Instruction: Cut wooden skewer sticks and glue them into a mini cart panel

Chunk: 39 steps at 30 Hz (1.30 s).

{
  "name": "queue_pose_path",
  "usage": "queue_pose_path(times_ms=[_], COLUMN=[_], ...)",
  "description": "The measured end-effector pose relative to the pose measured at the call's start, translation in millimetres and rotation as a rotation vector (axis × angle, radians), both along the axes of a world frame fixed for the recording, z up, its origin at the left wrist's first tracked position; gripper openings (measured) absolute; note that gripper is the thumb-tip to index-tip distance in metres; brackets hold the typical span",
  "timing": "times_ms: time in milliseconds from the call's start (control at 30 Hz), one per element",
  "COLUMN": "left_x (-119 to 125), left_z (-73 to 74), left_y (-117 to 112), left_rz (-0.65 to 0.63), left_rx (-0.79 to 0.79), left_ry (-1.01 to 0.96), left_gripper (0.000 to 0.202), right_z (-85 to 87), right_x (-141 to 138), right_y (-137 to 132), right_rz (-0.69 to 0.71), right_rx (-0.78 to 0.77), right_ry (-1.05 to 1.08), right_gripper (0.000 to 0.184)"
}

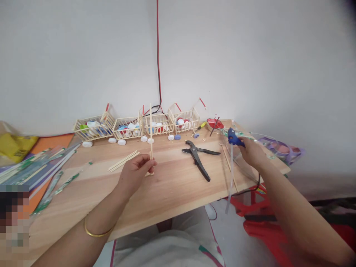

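My left hand [139,167] is closed round a thin wooden stick [151,129] held upright above the table. The toothed end of a small wooden piece [149,174] shows under its fingers, mostly hidden. On the right, my right hand [251,150] grips a blue glue gun [233,138], and a long clear glue stick [231,174] hangs from it past the table edge. Between the hands lie black-handled cutters [198,159], their jaws spread. Several loose wooden sticks [124,161] rest beside my left hand.
Small wooden carts [94,128] with bottle-cap wheels line the wall, holding coloured caps. A red dish [215,124] and a yellow knife [201,126] sit behind the cutters. Packaged sticks [52,159] cover the left side. A red stool [264,222] stands below right.
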State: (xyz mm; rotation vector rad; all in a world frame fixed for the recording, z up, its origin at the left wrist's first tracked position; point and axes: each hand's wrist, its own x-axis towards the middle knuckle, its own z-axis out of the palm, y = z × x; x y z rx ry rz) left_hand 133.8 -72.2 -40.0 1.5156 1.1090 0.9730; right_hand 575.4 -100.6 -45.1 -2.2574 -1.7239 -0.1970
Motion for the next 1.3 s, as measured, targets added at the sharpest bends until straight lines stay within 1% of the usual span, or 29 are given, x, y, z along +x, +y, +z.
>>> queue_pose_path(times_ms=[67, 100, 133, 200, 233, 300, 400, 500, 633, 800, 900, 1100, 1200, 1300], left_x=[0, 1, 1, 2, 2, 3, 3, 2, 2, 1, 1, 1, 1, 0], left_z=[0.1, 0.0, 0.0, -0.2, -0.3, -0.6, -0.5, 1.0, 3.5, 3.7, 3.3, 5.3, 4.6, 3.2], left_y=[0, 0, 0, 0, 0, 0, 0, 0, -1, -1, 0, -1, -1, 0], left_rz=[-0.006, -0.007, -0.004, 0.013, 0.024, 0.035, 0.025, 0.026, 0.027, 0.023, 0.016, 0.017, 0.013, 0.019], left_rx=[-0.001, -0.004, -0.007, -0.014, -0.016, -0.016, -0.004, 0.006, 0.018, 0.01, 0.005, 0.01, 0.016, 0.024], left_ry=[0.009, 0.013, 0.017, 0.026, 0.028, 0.03, 0.039, 0.041, 0.036, 0.035, 0.033, 0.022, 0.023, 0.026], left_gripper=[0.018, 0.018, 0.018, 0.019, 0.019, 0.021, 0.021, 0.02, 0.019, 0.02, 0.019, 0.018, 0.018, 0.018], right_z=[1.0, 1.4, 1.7, 2.5, 3.2, 5.0, 7.6, 8.7, 8.2, 6.0, 7.1, 19.2, 24.2, 24.1], right_x=[9, 10, 7, -6, -15, -34, -57, -70, -80, -84, -86, -97, -98, -97], right_y=[-9, -13, -16, -20, -22, -24, -25, -24, -22, -22, -24, -24, -26, -27], right_rz=[-0.008, 0.005, 0.032, 0.113, 0.165, 0.229, 0.272, 0.239, 0.204, 0.266, 0.295, 0.251, 0.284, 0.332], right_rx=[0.1, 0.148, 0.188, 0.215, 0.194, 0.154, 0.111, 0.099, 0.078, 0.042, 0.02, 0.052, 0.03, 0.014], right_ry=[0.158, 0.303, 0.485, 0.889, 1.067, 1.314, 1.52, 1.597, 1.535, 1.498, 1.528, 1.664, 1.651, 1.607], right_gripper=[0.037, 0.035, 0.032, 0.028, 0.028, 0.026, 0.021, 0.018, 0.02, 0.027, 0.027, 0.019, 0.021, 0.025])
